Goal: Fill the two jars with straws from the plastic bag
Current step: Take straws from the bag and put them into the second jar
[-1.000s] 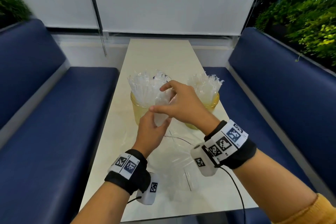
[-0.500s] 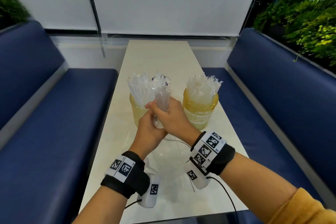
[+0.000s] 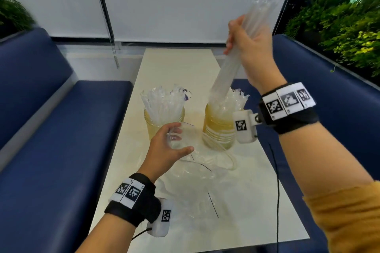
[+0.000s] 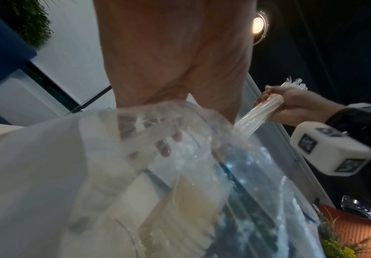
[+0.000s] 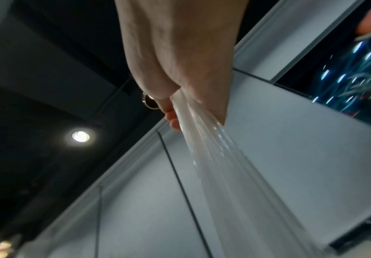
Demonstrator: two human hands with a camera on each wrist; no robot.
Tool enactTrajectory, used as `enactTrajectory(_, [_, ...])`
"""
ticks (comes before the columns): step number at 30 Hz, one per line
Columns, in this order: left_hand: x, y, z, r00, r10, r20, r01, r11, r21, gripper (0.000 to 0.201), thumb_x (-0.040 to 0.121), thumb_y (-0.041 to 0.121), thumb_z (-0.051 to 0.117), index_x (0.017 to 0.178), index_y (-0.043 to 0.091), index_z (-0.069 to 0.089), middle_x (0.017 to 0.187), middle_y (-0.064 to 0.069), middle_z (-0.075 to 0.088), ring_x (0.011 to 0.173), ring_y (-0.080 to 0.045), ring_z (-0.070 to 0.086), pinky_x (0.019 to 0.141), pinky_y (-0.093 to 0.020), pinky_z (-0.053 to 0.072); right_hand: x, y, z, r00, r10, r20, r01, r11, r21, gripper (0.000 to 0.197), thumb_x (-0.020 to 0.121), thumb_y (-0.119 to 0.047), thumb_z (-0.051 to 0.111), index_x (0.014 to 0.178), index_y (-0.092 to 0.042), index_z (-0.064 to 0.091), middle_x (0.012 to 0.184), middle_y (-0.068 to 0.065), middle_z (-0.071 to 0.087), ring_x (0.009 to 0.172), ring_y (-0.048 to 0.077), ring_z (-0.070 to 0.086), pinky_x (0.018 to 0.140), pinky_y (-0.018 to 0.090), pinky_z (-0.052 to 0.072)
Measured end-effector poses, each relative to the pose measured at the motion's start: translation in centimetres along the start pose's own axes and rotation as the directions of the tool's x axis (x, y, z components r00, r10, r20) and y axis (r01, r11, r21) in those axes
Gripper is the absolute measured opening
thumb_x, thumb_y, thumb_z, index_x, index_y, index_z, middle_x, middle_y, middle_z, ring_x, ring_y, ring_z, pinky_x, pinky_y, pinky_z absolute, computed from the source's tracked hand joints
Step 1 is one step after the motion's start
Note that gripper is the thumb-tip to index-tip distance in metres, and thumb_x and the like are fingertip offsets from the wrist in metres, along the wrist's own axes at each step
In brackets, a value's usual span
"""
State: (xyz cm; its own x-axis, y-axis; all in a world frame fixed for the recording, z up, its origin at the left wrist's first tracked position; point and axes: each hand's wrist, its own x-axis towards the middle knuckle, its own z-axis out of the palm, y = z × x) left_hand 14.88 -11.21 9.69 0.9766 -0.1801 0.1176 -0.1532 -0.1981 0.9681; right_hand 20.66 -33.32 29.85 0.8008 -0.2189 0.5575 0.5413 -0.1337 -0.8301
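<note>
While raised, right hand [image 3: 249, 47] (fisted) grips straws [image 3: 228, 65].

A pale table [image 3: 178, 63] runs between two blue benches [image 3: 61, 129] toward a white blind [image 3: 185, 2], with plants [image 3: 339, 26] at right.

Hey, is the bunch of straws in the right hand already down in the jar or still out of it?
Mostly out. The right hand grips the bunch high, tilted; its lower ends reach the right jar's mouth.
</note>
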Motion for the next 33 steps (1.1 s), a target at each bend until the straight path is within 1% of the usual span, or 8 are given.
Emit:
enactTrajectory(12, [0.0, 0.0, -0.5, 1.000, 0.004, -0.012, -0.004, 0.999, 0.038, 0.068, 0.069, 0.020, 0.091, 0.127, 0.029, 0.057, 0.116, 0.009, 0.065, 0.101, -0.002, 0.064, 0.082, -0.021, 0.054, 0.5, 14.7, -1.8, 0.969, 0.244, -0.037, -0.243, 0.918, -0.312, 0.033, 0.098, -0.035, 0.057, 0.105, -0.004, 0.065, 0.089, 0.005, 0.070, 0.078, 0.005, 0.065, 0.069, 0.015, 0.045])
enactTrajectory(16, [0.0, 0.0, -0.7, 1.000, -0.004, -0.014, 0.004, 0.999, 0.049, 0.068, 0.069, 0.021, 0.091, 0.127, 0.030, 0.056, 0.116, 0.011, 0.065, 0.101, -0.001, 0.064, 0.083, -0.021, 0.053, -0.8, 16.6, -2.1, 0.975, 0.206, -0.086, -0.221, 0.848, -0.482, 0.035, 0.095, -0.036, 0.057, 0.080, -0.006, 0.065, 0.066, -0.004, 0.062, 0.056, 0.001, 0.056, 0.055, 0.008, 0.038])
enactTrajectory(21, [-0.1, 0.1, -0.6, 1.000, -0.005, -0.004, 0.005, 0.999, 0.048, 0.066, 0.071, 0.021, 0.090, 0.126, 0.031, 0.056, 0.116, 0.011, 0.065, 0.101, 0.000, 0.064, 0.082, -0.018, 0.051, -1.1, 18.6, -2.2, 0.980, 0.181, -0.078, -0.177, 0.638, -0.749, 0.044, 0.082, -0.050, 0.055, 0.056, -0.014, 0.053, 0.051, -0.001, 0.056, 0.046, 0.012, 0.054, 0.058, 0.032, 0.052])
enactTrajectory(23, [-0.2, 0.2, -0.6, 1.000, -0.003, -0.003, 0.003, 0.999, 0.049, 0.066, 0.071, 0.021, 0.090, 0.127, 0.031, 0.056, 0.116, 0.012, 0.065, 0.101, -0.001, 0.064, 0.082, -0.019, 0.052, -1.0, 18.5, -2.3, 0.974, 0.211, -0.084, -0.194, 0.582, -0.790, 0.041, 0.076, -0.055, 0.058, 0.065, -0.015, 0.059, 0.059, -0.002, 0.061, 0.060, 0.016, 0.062, 0.070, 0.041, 0.057])
enactTrajectory(25, [-0.3, 0.3, -0.7, 1.000, 0.001, -0.007, -0.001, 0.998, 0.065, 0.066, 0.071, 0.022, 0.090, 0.128, 0.031, 0.055, 0.115, 0.013, 0.065, 0.101, 0.000, 0.064, 0.081, -0.020, 0.054, -1.1, 17.8, -2.3, 0.973, 0.188, -0.133, -0.225, 0.648, -0.728, 0.046, 0.073, -0.048, 0.073, 0.101, -0.013, 0.064, 0.092, 0.002, 0.069, 0.091, 0.020, 0.067, 0.084, 0.039, 0.057])
enactTrajectory(27, [-0.3, 0.3, -0.9, 1.000, 0.003, -0.012, -0.002, 0.997, 0.077, 0.067, 0.072, 0.024, 0.089, 0.128, 0.031, 0.055, 0.115, 0.014, 0.064, 0.100, 0.002, 0.064, 0.081, -0.020, 0.054, -1.1, 16.8, -2.5, 0.979, 0.102, -0.179, -0.192, 0.765, -0.614, 0.092, 0.067, -0.035, 0.087, 0.143, -0.021, 0.036, 0.134, 0.003, 0.055, 0.123, 0.021, 0.053, 0.099, 0.033, 0.044])
enactTrajectory(30, [-0.2, 0.3, -0.9, 1.000, 0.007, -0.010, -0.006, 0.997, 0.083, 0.067, 0.072, 0.024, 0.089, 0.128, 0.032, 0.055, 0.115, 0.013, 0.064, 0.100, 0.002, 0.064, 0.080, -0.020, 0.055, -0.8, 16.1, -3.0, 0.980, -0.105, -0.171, -0.018, 0.801, -0.598, 0.121, 0.061, -0.028, 0.094, 0.153, -0.029, 0.015, 0.147, -0.002, 0.040, 0.134, 0.018, 0.043, 0.105, 0.029, 0.036])
enactTrajectory(33, [-0.2, 0.4, -0.8, 1.000, 0.008, -0.003, -0.008, 0.997, 0.083, 0.066, 0.072, 0.023, 0.089, 0.128, 0.031, 0.055, 0.116, 0.012, 0.064, 0.100, 0.003, 0.063, 0.078, -0.016, 0.054, -0.4, 15.5, -3.3, 0.978, -0.208, -0.017, 0.129, 0.670, -0.731, 0.099, 0.067, -0.025, 0.089, 0.148, -0.024, 0.032, 0.144, 0.000, 0.043, 0.132, 0.020, 0.043, 0.104, 0.034, 0.044])
